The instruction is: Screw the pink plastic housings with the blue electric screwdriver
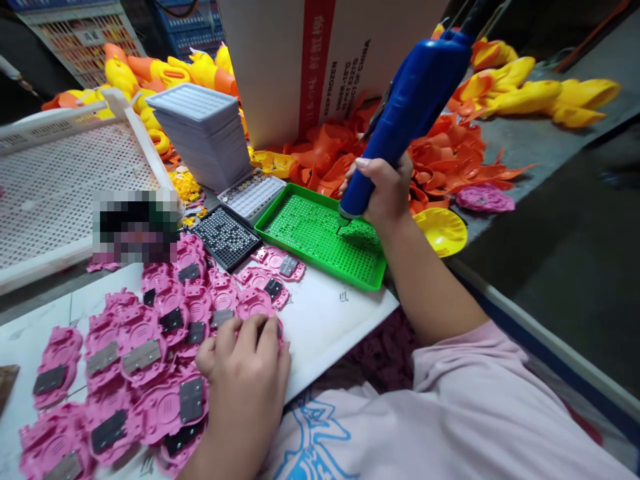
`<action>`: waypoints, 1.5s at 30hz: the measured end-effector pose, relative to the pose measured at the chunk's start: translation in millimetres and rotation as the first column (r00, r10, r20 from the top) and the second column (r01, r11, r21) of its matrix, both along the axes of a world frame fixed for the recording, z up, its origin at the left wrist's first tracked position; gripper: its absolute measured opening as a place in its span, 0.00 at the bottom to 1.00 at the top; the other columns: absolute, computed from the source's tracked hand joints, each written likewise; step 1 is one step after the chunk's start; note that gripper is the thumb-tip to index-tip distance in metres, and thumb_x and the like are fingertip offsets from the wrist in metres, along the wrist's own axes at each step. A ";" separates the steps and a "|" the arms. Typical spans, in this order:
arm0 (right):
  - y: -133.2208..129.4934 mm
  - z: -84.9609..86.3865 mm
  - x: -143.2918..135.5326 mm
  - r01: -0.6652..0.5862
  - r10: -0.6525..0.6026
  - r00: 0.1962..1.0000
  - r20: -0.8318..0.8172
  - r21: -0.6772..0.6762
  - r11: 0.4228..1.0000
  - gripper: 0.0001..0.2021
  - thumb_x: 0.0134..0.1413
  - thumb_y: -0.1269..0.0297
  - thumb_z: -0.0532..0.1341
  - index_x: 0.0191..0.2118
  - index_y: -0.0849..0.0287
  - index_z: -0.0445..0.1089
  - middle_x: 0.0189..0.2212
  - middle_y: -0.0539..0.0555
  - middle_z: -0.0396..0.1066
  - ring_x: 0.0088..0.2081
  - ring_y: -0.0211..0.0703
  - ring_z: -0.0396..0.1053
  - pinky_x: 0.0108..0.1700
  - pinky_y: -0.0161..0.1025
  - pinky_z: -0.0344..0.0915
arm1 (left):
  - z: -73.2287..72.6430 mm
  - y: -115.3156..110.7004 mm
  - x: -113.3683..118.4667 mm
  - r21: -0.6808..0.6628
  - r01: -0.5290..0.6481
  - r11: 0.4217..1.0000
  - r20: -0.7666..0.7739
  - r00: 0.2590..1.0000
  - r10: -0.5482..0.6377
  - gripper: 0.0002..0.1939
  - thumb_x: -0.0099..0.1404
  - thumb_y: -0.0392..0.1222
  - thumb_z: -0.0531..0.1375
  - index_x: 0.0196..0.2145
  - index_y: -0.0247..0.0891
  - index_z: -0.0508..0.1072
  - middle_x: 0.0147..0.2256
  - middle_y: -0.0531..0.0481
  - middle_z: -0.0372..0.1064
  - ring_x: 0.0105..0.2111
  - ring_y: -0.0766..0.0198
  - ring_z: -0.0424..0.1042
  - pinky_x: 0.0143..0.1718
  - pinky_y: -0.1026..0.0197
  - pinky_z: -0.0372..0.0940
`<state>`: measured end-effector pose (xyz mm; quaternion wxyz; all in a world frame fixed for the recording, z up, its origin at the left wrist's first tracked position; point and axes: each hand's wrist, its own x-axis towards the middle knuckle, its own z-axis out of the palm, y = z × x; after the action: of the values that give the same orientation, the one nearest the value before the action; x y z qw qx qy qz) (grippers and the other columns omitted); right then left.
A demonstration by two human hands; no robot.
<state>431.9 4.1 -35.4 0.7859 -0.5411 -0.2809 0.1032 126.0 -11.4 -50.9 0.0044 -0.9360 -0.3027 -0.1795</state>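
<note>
My right hand point(389, 193) is wrapped round a blue electric screwdriver point(407, 100), tilted with its tip down. The bit points into a green perforated tray point(320, 257) that holds small screws; whether it touches them I cannot tell. My left hand point(245, 367) is bent over a pink plastic casing point(254, 303) on the white board point(340, 320), fingers closed on its near side and hiding part of it. Many more pink casings point(143, 353), several with grey or black cover plates, lie in a pile to the left of that hand.
A black perforated tray point(225, 237) and a stack of white trays point(200, 140) stand behind the casings. At the left is a white basket point(75, 173). A carton point(273, 80), orange parts point(335, 150) and a yellow bowl-shaped part point(443, 232) lie beyond.
</note>
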 end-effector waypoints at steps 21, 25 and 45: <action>-1.0 2.6 -2.8 -0.059 0.060 0.997 -0.040 0.027 0.998 0.13 0.36 0.60 0.64 0.29 0.53 0.60 0.16 0.42 0.66 0.16 0.37 0.65 0.19 0.37 0.64 | -28.5 -40.9 25.4 -0.233 0.385 0.893 0.100 0.923 -0.372 0.14 0.62 0.40 0.61 0.46 0.34 0.72 0.43 0.46 0.72 0.46 0.54 0.65 0.46 0.50 0.56; -0.1 1.8 -1.5 -0.045 0.045 0.999 -0.021 0.028 0.999 0.13 0.36 0.60 0.65 0.29 0.53 0.60 0.16 0.41 0.65 0.16 0.37 0.65 0.19 0.37 0.64 | -30.2 -41.2 23.1 -0.223 0.416 0.882 0.090 0.909 -0.406 0.17 0.63 0.38 0.60 0.49 0.31 0.70 0.46 0.43 0.71 0.47 0.51 0.64 0.48 0.48 0.57; -6.9 7.0 -10.3 -0.073 0.073 0.997 -0.009 0.029 0.997 0.09 0.38 0.61 0.63 0.26 0.54 0.61 0.17 0.43 0.66 0.17 0.37 0.65 0.24 0.40 0.66 | -40.9 -41.4 21.0 -0.166 0.441 0.882 0.181 0.893 -0.412 0.16 0.67 0.36 0.52 0.49 0.29 0.71 0.46 0.43 0.72 0.48 0.50 0.63 0.48 0.49 0.54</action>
<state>421.6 -2.8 -28.4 0.7907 -0.5185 -0.2980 0.1306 147.0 -52.8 -91.9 -0.1520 -0.9601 -0.1051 -0.2097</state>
